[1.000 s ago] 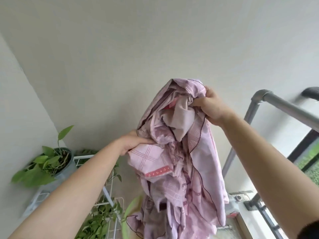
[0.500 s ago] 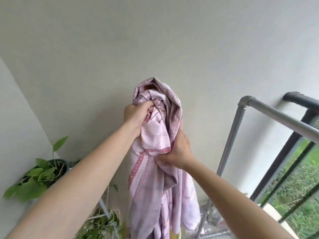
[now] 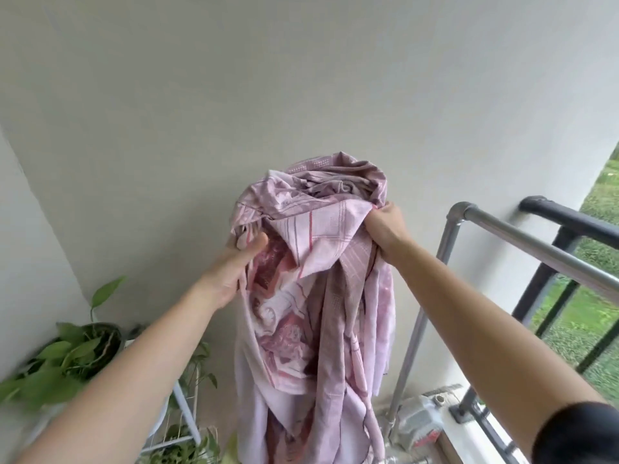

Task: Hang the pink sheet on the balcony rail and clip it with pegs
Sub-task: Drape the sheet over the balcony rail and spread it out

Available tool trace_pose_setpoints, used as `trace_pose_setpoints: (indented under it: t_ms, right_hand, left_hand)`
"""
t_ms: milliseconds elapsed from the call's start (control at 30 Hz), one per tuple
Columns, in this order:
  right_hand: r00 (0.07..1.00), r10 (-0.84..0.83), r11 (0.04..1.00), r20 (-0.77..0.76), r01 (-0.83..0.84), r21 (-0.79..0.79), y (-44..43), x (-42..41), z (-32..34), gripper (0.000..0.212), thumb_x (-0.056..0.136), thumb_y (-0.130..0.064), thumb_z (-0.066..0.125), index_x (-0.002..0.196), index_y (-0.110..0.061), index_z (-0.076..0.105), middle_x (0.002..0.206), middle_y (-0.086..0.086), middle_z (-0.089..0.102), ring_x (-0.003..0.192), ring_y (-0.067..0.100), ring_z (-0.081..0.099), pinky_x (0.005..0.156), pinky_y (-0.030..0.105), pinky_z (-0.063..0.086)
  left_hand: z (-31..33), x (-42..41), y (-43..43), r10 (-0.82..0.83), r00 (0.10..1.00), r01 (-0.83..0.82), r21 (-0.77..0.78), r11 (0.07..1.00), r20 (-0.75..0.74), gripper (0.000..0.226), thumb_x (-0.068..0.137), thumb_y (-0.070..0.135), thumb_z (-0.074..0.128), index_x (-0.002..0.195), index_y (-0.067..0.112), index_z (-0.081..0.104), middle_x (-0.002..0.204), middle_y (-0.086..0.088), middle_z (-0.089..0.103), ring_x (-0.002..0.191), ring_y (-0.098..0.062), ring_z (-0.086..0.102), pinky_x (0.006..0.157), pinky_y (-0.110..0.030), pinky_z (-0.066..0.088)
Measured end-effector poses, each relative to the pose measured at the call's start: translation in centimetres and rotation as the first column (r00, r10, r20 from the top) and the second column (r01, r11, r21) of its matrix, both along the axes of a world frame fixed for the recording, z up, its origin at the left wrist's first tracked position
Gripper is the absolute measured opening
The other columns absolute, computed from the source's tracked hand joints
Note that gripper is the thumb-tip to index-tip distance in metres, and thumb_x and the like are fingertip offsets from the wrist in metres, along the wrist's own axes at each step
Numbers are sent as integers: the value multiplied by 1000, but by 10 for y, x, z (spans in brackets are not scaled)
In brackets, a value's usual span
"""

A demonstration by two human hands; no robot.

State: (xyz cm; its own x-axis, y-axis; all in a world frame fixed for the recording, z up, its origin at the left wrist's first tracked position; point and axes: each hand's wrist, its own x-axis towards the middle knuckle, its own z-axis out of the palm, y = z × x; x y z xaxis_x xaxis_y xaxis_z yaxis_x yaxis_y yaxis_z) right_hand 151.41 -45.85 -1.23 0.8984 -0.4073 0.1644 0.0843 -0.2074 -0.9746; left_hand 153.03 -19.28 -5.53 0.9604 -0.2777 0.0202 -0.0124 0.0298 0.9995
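Two bare hands hold a bunched pink sheet up against a pale wall, left of the grey rail. The left hand grips its left folds; the right hand clutches its top edge. Potted plants sit lower left of the sheet.

Two arms of one person, seen from that person's own viewpoint. The left arm is bare along all of its visible length, from the bottom left corner to the left hand. The right arm is bare from the right hand to past the elbow. There a plain black sleeve covers the upper arm in the bottom right corner, its hem curved and slightly blurred.
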Motion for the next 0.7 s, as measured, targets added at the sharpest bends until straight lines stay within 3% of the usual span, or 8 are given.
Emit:
trace_pose_setpoints:
  t_ms: [33,133,233,300,400,500,600,700]
  right_hand:
    - [1000,-6,995,-9,7,98,2,-2,5,18,77,-31,70,76,-12,68,74,0,70,72,15,64,63,32,55]
    - [999,39,960,-20,-32,279,9,-11,22,14,87,-23,70,78,-14,62,72,0,64,63,10,59,54,24,51]
    - [983,177,976,56,-182,117,1,-25,31,6,85,-12,69,80,-10,66,76,2,67,71,14,62,62,28,54]
    - [938,326,938,116,-306,-162,-22,-33,37,19,82,-9,73,100,-5,71,96,4,73,88,17,68,80,30,58]
    - [971,232,633,-50,-189,-751,-61,-38,52,50,73,-19,83,118,-9,62,111,5,71,104,24,67,91,37,54]
    - [989,-95,272,-111,-82,-959,-82,-39,50,50,66,-35,79,109,-18,59,103,7,71,95,31,66,77,35,52]
    - [984,-177,310,7,62,-949,-78,-33,45,33,70,-36,72,97,-21,61,88,5,70,81,31,63,65,31,44]
    - [994,-112,545,-9,54,-837,-73,-26,38,28,72,-33,74,95,-19,65,86,-2,71,79,22,63,67,31,48]
  left_hand:
    - [-15,-7,-7,-29,999,27,87,996,20,111,46,52,93,139,18,43,125,0,66,114,-13,64,98,-31,48]
    - [-50,-27,-38,-69,997,73,236,969,-29,65,56,14,95,108,27,59,99,15,70,91,5,67,90,-18,50]
    - [-58,-37,-60,-41,997,55,240,969,-64,56,56,14,95,94,35,59,91,22,66,89,1,63,88,-21,46]
    - [-54,-20,-56,63,997,-51,239,970,-42,46,63,15,92,95,29,62,93,14,67,84,0,59,86,-22,46]
    - [-32,20,-30,248,967,-256,243,936,66,36,80,15,78,114,8,68,106,-6,68,89,-14,65,78,-26,49]
    - [6,49,-12,278,939,-323,248,913,200,39,87,17,72,123,4,63,110,-4,62,104,-15,58,80,-26,41]
    - [43,71,-11,138,984,-138,-6,990,112,49,76,29,77,118,7,67,113,-3,69,106,-17,65,98,-34,48]
    - [53,100,-9,22,1000,-17,-232,973,17,66,68,39,78,124,5,64,119,-17,68,111,-31,66,105,-51,45]
